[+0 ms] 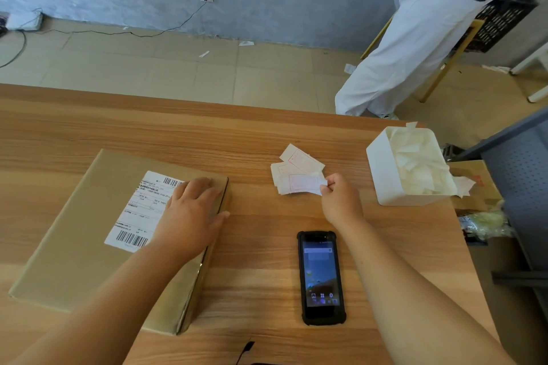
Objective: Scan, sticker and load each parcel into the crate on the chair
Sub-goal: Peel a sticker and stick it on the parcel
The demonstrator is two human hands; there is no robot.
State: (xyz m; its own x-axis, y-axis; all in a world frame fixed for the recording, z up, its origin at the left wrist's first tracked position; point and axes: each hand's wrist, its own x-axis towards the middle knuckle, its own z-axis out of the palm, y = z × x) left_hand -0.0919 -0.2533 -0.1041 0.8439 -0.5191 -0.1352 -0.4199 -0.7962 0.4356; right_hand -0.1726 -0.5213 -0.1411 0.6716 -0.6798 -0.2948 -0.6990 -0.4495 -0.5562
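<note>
Wooden worktop (pixel 252 133) carries all: the grip of the right hand (pixel 338 198) pinches one sticker (pixel 302 185) at the loose pile. The left hand (pixel 189 213) lies flat, fingers straight, on the parcel (pixel 89 246). Stickering step, I judge; next the sticker must be carried over and pressed down.

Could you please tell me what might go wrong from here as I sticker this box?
1. Your right hand pinches one sticker from an overlapping pile; a second slip might lift with it.
2. Your left hand lies across the label on the box, so the sticker could end up covering a barcode.
3. The scanner lies beside your right forearm and could get nudged.
</note>
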